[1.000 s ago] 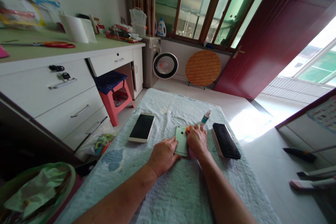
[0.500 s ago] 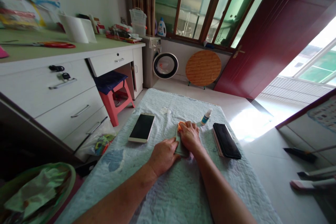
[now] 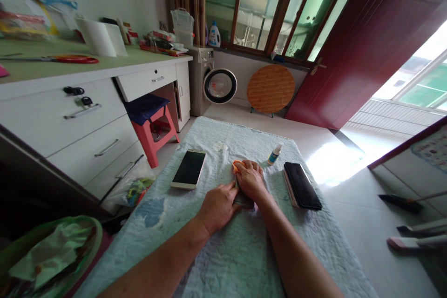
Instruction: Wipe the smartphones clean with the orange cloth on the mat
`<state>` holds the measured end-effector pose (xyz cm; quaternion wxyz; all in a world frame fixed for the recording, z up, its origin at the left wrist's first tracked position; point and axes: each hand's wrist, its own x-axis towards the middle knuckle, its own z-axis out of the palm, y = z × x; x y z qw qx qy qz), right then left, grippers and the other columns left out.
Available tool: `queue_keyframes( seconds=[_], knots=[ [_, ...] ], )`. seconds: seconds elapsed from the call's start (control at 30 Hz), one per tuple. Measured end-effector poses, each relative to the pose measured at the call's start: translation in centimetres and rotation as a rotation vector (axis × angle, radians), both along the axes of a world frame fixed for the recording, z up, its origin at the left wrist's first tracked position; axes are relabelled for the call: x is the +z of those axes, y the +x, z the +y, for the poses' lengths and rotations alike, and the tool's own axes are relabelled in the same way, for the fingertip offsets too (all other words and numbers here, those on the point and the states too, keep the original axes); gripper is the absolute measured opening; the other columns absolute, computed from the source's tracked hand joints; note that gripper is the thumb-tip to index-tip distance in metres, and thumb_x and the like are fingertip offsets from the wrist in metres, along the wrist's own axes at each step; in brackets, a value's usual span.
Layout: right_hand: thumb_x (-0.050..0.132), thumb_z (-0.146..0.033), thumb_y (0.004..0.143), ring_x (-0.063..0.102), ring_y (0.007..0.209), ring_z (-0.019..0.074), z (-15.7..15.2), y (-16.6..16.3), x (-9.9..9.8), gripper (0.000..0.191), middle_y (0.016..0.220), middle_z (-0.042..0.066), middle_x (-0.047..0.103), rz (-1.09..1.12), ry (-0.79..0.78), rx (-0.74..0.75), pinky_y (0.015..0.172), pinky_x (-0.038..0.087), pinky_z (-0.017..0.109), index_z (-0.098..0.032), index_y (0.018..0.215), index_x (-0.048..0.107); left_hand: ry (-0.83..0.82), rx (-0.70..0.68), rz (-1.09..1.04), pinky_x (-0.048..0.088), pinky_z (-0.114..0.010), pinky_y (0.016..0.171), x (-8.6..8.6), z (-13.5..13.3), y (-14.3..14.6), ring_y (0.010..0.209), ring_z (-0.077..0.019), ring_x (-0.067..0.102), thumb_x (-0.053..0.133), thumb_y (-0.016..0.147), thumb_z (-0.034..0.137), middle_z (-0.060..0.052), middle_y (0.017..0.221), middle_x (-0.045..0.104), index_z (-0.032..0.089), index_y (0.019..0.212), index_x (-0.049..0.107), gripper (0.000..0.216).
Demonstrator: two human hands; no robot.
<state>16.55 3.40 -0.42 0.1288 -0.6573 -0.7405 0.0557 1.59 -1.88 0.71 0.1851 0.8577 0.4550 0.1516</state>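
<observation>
Flat on the cloth-covered table lies a dark phone (image 3: 245,200), largely hidden beneath my hands. My left hand (image 3: 218,206) grips its left edge, thumb at the near end and fingers along the side. Under my right hand (image 3: 250,179) is a bunched orange cloth (image 3: 237,166), pressed onto the phone's far part. A small spray bottle (image 3: 274,154) with a white cap stands just beyond my right hand. To the left lies a white-framed phone (image 3: 189,169) with a black screen. On the right, a black phone (image 3: 302,186) rests on a pinkish one.
A pale blue quilted cloth (image 3: 209,274) covers the table. Left of it stand a pink stool (image 3: 152,142), a white desk (image 3: 87,125) and a bin (image 3: 94,242) with waste. Beyond are a washing machine (image 3: 199,81) with its door ajar and a round wooden tabletop (image 3: 270,89).
My right hand and the orange cloth have shifted slightly left across the phone's far part. My left hand keeps its grip on the edge.
</observation>
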Motion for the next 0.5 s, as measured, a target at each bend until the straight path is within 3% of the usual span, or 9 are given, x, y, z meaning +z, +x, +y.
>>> queue_keyframes(
  seconds=[0.5],
  knots=[
    [0.044, -0.032, 0.094, 0.042, 0.110, 0.0262, -0.4, 1.1, 0.4, 0.023, 0.112, 0.009, 0.056, -0.098, 0.039, -0.177, 0.093, 0.026, 0.040, -0.025, 0.104, 0.063, 0.010, 0.018, 0.030, 0.047, -0.033, 0.094, -0.1, -0.1, 0.0, 0.109, -0.0245, 0.058, 0.066, 0.081, 0.034, -0.006, 0.124, 0.061, 0.022, 0.112, 0.059, 0.034]
  ],
)
